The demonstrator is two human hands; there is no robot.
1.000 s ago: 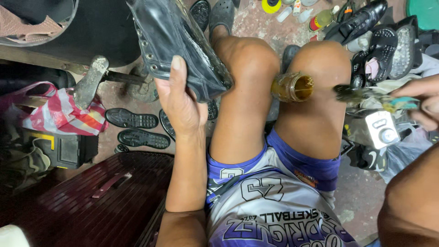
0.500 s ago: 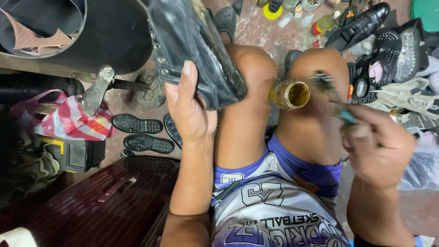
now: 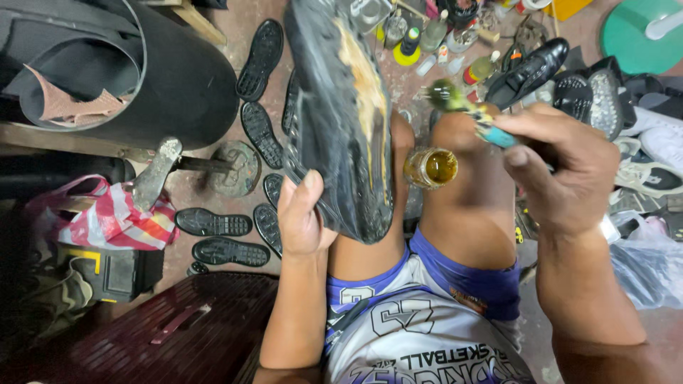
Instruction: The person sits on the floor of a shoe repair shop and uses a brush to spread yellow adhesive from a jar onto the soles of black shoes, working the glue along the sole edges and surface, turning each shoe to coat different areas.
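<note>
My left hand (image 3: 302,217) grips a black shoe (image 3: 341,121) by its heel end, sole turned up over my left knee; a yellowish glue streak runs along the sole. My right hand (image 3: 562,171) holds a small brush (image 3: 466,110) with a blue handle, its glue-wet bristles just right of the shoe. An open jar of amber glue (image 3: 430,167) sits wedged between my knees, below the brush tip.
Several loose black soles (image 3: 213,222) lie on the floor at left beside an iron shoe last (image 3: 163,171). A big roll of black rubber sheet (image 3: 121,64) stands upper left. Bottles (image 3: 409,43) and shoes (image 3: 530,71) crowd the top right; a maroon case (image 3: 185,327) sits lower left.
My left hand has turned the shoe so its sole faces up. My right hand has brought the brush from the far right up above the glue jar, close to the shoe.
</note>
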